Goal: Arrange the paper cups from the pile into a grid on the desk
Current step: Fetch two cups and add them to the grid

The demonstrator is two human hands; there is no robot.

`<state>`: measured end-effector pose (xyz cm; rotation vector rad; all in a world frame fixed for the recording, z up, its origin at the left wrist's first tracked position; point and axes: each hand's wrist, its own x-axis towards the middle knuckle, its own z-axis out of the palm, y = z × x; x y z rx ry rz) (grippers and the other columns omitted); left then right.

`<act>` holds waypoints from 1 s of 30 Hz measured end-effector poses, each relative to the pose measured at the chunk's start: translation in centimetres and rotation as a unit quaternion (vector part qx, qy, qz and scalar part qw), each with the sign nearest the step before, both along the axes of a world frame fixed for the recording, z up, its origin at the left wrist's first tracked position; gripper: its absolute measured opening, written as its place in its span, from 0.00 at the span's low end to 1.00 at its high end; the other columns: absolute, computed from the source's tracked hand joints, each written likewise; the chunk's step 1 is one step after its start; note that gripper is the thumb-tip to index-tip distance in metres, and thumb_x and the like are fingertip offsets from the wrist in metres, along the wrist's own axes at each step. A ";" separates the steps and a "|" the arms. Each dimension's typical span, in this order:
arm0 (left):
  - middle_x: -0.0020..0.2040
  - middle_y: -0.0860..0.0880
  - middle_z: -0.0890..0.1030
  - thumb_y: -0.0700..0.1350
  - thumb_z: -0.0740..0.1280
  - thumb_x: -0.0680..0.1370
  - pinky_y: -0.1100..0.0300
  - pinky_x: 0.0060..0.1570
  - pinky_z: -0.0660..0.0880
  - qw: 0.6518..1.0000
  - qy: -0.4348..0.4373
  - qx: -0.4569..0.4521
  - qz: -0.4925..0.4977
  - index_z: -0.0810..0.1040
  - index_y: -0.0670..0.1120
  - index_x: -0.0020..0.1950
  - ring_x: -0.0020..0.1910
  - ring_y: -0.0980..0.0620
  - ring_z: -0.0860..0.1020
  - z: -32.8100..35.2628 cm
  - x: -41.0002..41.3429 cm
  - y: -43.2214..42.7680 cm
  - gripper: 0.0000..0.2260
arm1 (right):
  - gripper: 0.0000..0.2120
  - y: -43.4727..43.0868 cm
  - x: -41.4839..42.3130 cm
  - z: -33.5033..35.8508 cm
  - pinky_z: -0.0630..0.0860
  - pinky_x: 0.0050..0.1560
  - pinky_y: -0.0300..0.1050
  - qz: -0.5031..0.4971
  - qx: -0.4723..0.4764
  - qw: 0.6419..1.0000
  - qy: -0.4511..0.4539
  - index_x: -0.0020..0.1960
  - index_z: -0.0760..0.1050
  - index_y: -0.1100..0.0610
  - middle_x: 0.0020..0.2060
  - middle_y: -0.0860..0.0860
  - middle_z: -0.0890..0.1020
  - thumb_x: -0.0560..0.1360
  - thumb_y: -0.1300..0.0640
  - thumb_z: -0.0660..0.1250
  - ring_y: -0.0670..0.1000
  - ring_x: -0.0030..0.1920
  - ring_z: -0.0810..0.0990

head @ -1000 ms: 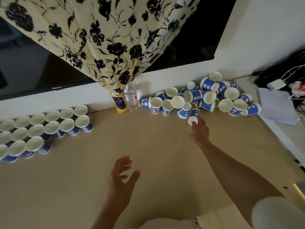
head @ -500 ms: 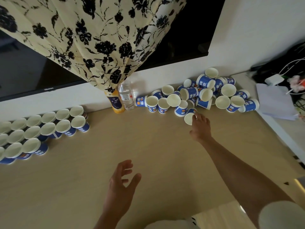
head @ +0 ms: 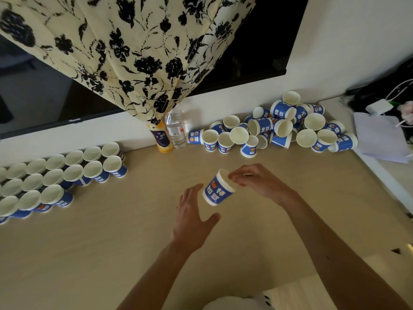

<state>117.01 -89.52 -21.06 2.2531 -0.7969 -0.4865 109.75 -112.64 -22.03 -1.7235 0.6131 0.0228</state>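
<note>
Aloft, tilted paper cup (head: 218,191), rim in right hand (head: 259,182); left hand (head: 192,218) alongside

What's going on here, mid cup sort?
A person is moving paper cups from a pile into a grid. The right hand pinches the rim of a tilted blue-and-white paper cup above the desk. The left hand is open just beside it. The grid at left shows three rows, the front one shorter. Many cups remain in the pile at back right.
</note>
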 end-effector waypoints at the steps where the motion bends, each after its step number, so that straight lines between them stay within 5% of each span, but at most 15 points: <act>1: 0.68 0.52 0.72 0.50 0.79 0.69 0.61 0.65 0.64 1.000 -0.011 0.005 -0.004 0.67 0.46 0.74 0.68 0.52 0.70 0.3 0.4 -0.8 0.37 | 0.08 0.4 0.1 0.8 0.78 0.60 0.49 0.017 0.009 1.000 -0.006 0.52 0.85 0.52 0.49 0.50 0.87 0.75 0.52 0.72 0.50 0.51 0.84; 6: 0.56 0.56 0.80 0.58 0.75 0.64 0.45 0.57 0.76 0.999 -0.013 -0.032 0.017 0.73 0.52 0.65 0.55 0.51 0.80 0.7 1.3 -2.7 0.32 | 0.09 1.0 1.0 3.5 0.79 0.58 0.49 0.074 0.032 0.996 -0.041 0.54 0.85 0.54 0.50 0.49 0.86 0.76 0.55 0.70 0.51 0.53 0.84; 11: 0.48 0.60 0.82 0.59 0.77 0.63 0.47 0.53 0.78 0.994 0.017 -0.077 0.075 0.72 0.61 0.58 0.48 0.57 0.81 0.9 1.4 -2.5 0.26 | 0.11 -1.9 2.9 3.6 0.79 0.52 0.45 0.087 0.034 0.991 -0.097 0.56 0.82 0.59 0.51 0.56 0.85 0.74 0.60 0.69 0.49 0.52 0.83; 15: 0.48 0.58 0.82 0.50 0.80 0.67 0.66 0.45 0.77 0.989 0.065 -0.094 0.098 0.74 0.56 0.58 0.45 0.62 0.81 1.0 1.1 -2.2 0.24 | 0.20 -7.7 5.9 -1.1 0.77 0.56 0.51 -0.046 -0.238 0.965 -0.099 0.61 0.77 0.56 0.56 0.53 0.81 0.71 0.66 0.72 0.53 0.57 0.80; 20: 0.45 0.59 0.82 0.43 0.78 0.71 0.72 0.41 0.73 0.980 0.112 -0.114 0.117 0.73 0.54 0.56 0.44 0.62 0.80 0.8 0.4 -1.6 0.19 | 0.42 -12.8 9.2 -5.7 0.74 0.61 0.58 0.093 -0.559 0.821 0.072 0.75 0.63 0.53 0.70 0.53 0.69 0.64 0.69 0.74 0.59 0.69 0.69; 24: 0.48 0.66 0.80 0.45 0.78 0.71 0.68 0.44 0.77 0.977 0.122 -0.113 0.131 0.71 0.57 0.56 0.46 0.60 0.81 0.5 0.9 -0.9 0.21 | 0.47 -13.9 11.6 -7.0 0.71 0.66 0.58 0.126 -0.624 0.765 0.097 0.78 0.59 0.55 0.73 0.56 0.66 0.65 0.65 0.78 0.60 0.73 0.66; 30: 0.49 0.63 0.80 0.51 0.77 0.69 0.58 0.48 0.78 0.971 0.125 -0.114 0.171 0.71 0.64 0.57 0.50 0.56 0.80 -0.6 1.7 0.3 0.22 | 0.41 -14.5 14.6 -8.1 0.76 0.57 0.61 0.139 -0.635 0.755 0.081 0.72 0.66 0.59 0.64 0.59 0.75 0.63 0.65 0.80 0.63 0.64 0.75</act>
